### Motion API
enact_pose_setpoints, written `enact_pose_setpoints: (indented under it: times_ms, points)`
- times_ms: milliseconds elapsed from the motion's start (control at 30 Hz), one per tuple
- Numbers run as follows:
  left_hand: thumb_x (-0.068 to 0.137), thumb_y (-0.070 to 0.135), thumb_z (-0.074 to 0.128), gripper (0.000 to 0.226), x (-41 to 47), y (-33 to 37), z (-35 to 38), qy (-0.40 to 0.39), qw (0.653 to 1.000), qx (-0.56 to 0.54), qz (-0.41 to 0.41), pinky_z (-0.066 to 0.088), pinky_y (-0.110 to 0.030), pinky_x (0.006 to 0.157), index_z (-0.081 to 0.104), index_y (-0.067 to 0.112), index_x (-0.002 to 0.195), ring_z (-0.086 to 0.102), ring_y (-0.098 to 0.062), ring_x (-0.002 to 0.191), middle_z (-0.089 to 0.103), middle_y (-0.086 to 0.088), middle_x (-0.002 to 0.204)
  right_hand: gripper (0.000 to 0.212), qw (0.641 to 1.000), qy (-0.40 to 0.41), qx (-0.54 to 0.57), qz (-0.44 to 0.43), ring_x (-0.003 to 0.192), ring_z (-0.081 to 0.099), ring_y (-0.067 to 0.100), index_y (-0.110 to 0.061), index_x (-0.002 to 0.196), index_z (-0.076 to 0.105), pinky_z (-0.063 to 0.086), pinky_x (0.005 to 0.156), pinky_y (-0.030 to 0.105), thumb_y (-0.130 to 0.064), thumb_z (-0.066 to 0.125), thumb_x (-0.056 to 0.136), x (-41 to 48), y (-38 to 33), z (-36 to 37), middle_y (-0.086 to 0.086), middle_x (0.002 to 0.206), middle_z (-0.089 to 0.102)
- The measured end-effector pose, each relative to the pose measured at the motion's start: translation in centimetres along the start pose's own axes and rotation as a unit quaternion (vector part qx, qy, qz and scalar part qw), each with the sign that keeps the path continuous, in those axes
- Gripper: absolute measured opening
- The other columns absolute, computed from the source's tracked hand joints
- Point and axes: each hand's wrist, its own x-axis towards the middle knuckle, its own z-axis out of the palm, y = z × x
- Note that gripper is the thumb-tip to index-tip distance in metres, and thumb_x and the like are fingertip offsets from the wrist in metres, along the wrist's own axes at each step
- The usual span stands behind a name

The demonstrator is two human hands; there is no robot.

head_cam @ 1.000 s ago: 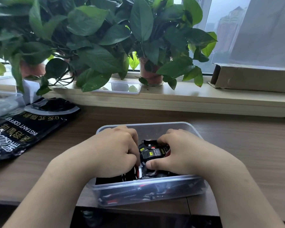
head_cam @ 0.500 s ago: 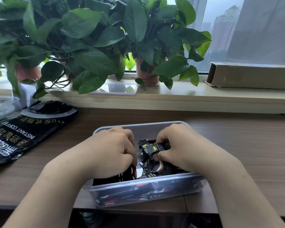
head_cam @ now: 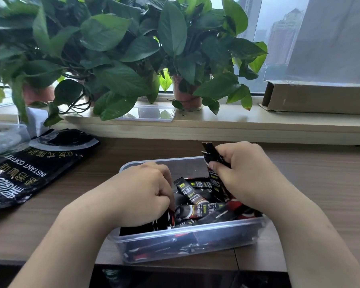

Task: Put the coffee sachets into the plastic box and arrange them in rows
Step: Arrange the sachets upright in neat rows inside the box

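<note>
A clear plastic box (head_cam: 187, 240) sits at the near edge of the wooden table. Several black coffee sachets (head_cam: 195, 201) lie loosely across each other inside it. My left hand (head_cam: 141, 190) reaches into the left side of the box, its fingers closed on a stack of black sachets (head_cam: 146, 224) held against the left wall. My right hand (head_cam: 243, 171) is raised over the box's right half and grips a few upright sachets (head_cam: 211, 154), whose tops stick out above my fingers.
A large black instant-coffee bag (head_cam: 29, 169) lies on the table at left, beside a clear container (head_cam: 4, 140). Potted plants (head_cam: 187, 96) and a clear lid (head_cam: 152, 113) stand on the windowsill behind. A cardboard box (head_cam: 318, 96) rests at the right of the sill.
My right hand has lifted up out of the box with a few sachets, turning them upright. My left hand has stayed in the left side of the box.
</note>
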Motion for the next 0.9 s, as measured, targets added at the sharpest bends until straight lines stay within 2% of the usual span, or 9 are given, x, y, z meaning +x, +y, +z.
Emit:
enact_pose_setpoints:
  times_ms: [133, 267, 333, 500, 600, 667, 700, 800, 900]
  points:
    - [0.07, 0.034, 0.038, 0.043, -0.1, 0.1, -0.1, -0.007, 1.0, -0.002, -0.008, 0.04, -0.023, 0.098, 0.075, 0.049, 0.086, 0.044, 0.008, 0.108, 0.056, 0.028, 0.104, 0.01, 0.995, 0.086, 0.045, 0.007, 0.069, 0.063, 0.018, -0.014, 0.087, 0.071, 0.049, 0.068, 0.03, -0.02, 0.066, 0.093, 0.1, 0.5, -0.4, -0.001, 0.07, 0.072]
    - [0.07, 0.034, 0.038, 0.043, -0.2, 0.2, -0.2, -0.014, 1.0, -0.012, -0.008, 0.041, -0.024, 0.098, 0.074, 0.052, 0.088, 0.044, 0.009, 0.108, 0.056, 0.029, 0.105, 0.007, 0.97, 0.172, 0.17, 0.03, 0.082, 0.073, 0.011, -0.022, 0.093, 0.076, 0.056, 0.078, 0.031, -0.018, 0.07, 0.091, 0.1, 0.2, -0.9, -0.01, 0.082, 0.077]
    - [0.071, 0.034, 0.038, 0.044, -0.3, 0.2, -0.3, -0.014, 1.0, -0.019, -0.006, 0.042, -0.024, 0.097, 0.073, 0.053, 0.09, 0.044, 0.009, 0.109, 0.055, 0.03, 0.105, 0.011, 0.948, 0.192, 0.251, 0.039, 0.086, 0.073, 0.006, -0.025, 0.092, 0.076, 0.058, 0.085, 0.031, -0.015, 0.07, 0.091, 0.1, -0.2, -1.1, -0.014, 0.086, 0.078]
    - [0.077, 0.034, 0.044, 0.039, -0.4, 0.3, -0.4, 0.025, 0.998, -0.049, -0.017, 0.043, -0.02, 0.09, 0.077, 0.043, 0.095, 0.053, 0.007, 0.103, 0.061, 0.028, 0.102, 0.016, 0.868, 0.202, 0.45, 0.054, 0.097, 0.074, 0.019, -0.014, 0.095, 0.072, 0.056, 0.093, 0.046, -0.002, 0.062, 0.094, 0.4, -1.0, -1.3, 0.004, 0.095, 0.079]
    - [0.088, 0.024, 0.059, 0.021, -0.5, 1.0, -0.9, 0.177, 0.974, -0.132, -0.054, 0.044, -0.011, 0.071, 0.078, 0.031, 0.095, 0.062, 0.005, 0.08, 0.07, 0.021, 0.089, 0.017, 0.833, 0.176, 0.52, 0.072, 0.1, 0.074, 0.022, -0.012, 0.096, 0.07, 0.058, 0.087, 0.042, 0.0, 0.058, 0.095, 0.3, -1.5, -1.0, 0.008, 0.098, 0.078]
    - [0.09, 0.03, 0.063, 0.015, -0.9, 2.0, -1.5, 0.233, 0.951, -0.19, -0.071, 0.046, -0.011, 0.063, 0.075, 0.033, 0.098, 0.064, 0.002, 0.065, 0.073, 0.018, 0.082, 0.018, 0.825, 0.185, 0.529, 0.077, 0.098, 0.074, 0.02, -0.014, 0.093, 0.071, 0.058, 0.083, 0.039, -0.002, 0.058, 0.096, 0.3, -2.0, -0.5, 0.005, 0.097, 0.079]
    - [0.089, 0.04, 0.065, 0.016, -1.2, 2.6, -1.7, 0.231, 0.946, -0.215, -0.073, 0.05, -0.016, 0.067, 0.073, 0.034, 0.102, 0.066, 0.002, 0.068, 0.074, 0.018, 0.082, 0.018, 0.819, 0.199, 0.532, 0.078, 0.097, 0.074, 0.02, -0.015, 0.092, 0.072, 0.058, 0.083, 0.04, -0.003, 0.059, 0.096, 0.3, -2.2, -0.2, 0.004, 0.097, 0.079]
    - [0.07, 0.07, 0.061, 0.055, -1.6, 5.1, -2.2, 0.152, 0.948, -0.268, -0.085, 0.054, -0.028, 0.075, 0.065, 0.034, 0.111, 0.07, 0.002, 0.073, 0.075, 0.024, 0.083, 0.02, 0.794, 0.229, 0.556, 0.084, 0.089, 0.075, 0.019, -0.017, 0.089, 0.074, 0.059, 0.074, 0.037, -0.006, 0.059, 0.097, 0.2, -3.2, 0.6, 0.004, 0.094, 0.079]
    - [0.066, 0.063, 0.073, 0.055, -1.1, 6.3, -1.3, 0.135, 0.927, -0.329, -0.116, 0.06, -0.033, 0.073, 0.067, 0.028, 0.107, 0.074, -0.005, 0.07, 0.077, 0.017, 0.079, 0.02, 0.775, 0.238, 0.579, 0.083, 0.086, 0.075, 0.016, -0.016, 0.095, 0.074, 0.06, 0.072, 0.033, -0.005, 0.058, 0.098, 0.0, -4.3, 1.1, 0.004, 0.093, 0.079]
